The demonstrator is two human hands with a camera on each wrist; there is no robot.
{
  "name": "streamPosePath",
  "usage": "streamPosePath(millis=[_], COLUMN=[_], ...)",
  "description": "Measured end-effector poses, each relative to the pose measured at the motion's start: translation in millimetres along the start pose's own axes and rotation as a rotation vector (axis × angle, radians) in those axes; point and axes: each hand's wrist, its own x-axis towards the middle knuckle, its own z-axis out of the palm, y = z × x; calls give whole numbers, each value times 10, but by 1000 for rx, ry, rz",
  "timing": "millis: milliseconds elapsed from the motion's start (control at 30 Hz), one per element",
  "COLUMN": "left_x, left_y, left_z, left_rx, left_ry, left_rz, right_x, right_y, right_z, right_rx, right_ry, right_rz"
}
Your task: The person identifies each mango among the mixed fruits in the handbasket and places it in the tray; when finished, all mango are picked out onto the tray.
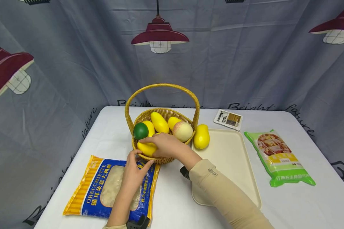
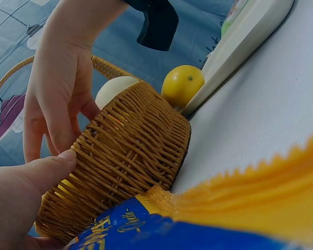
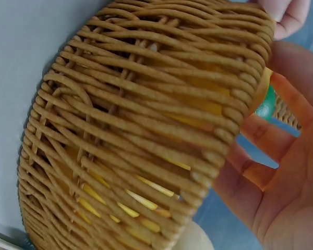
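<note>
A wicker basket (image 1: pixel 166 160) with a tall arched handle holds several yellow mangoes (image 1: pixel 159 122), a dark green round fruit (image 1: pixel 140 131) and a pale pink-flecked peach (image 1: pixel 182 131). My right hand (image 1: pixel 169 145) reaches in over the near rim, its fingers curled about a yellow mango (image 1: pixel 145 148) at the front left. Much of that mango is hidden by the fingers in the right wrist view. My left hand (image 1: pixel 134 173) holds the basket's front-left side, the thumb (image 2: pixel 60 165) against the woven rim and the other fingers farther round to the left.
A blue and orange orecchiette bag (image 1: pixel 96 187) lies under my left forearm. Right of the basket is a cream tray (image 1: pixel 226 165), with a yellow fruit (image 1: pixel 202 136) at its back-left corner. Behind it lies a small white packet (image 1: pixel 228 119); farther right, a green food bag (image 1: pixel 279 157).
</note>
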Motion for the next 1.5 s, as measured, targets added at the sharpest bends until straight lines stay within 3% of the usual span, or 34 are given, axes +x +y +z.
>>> streamPosePath(millis=[333,600,800,1100,1367,1500], left_x=[7,5,1,3,-7,-7], left_y=[-3,5,8,0,7,-1], left_z=[2,5,12,15,12,20], left_rx=[8,10,13,27,15,-1], left_ry=[-6,-6,-3,9,-6,-12], left_rz=[-19,-26,-22,-23,-32,-28], right_x=[-149,-301,-465,-837,-1221,-1419], right_y=[101,179,232,382,580,711], right_z=[-161,-248,-302,-396,-446,-457], right_rx=[205,292,386,601,632,642], right_ry=[72,174,275,372,471,495], right_rz=[24,64,44,100,155,231])
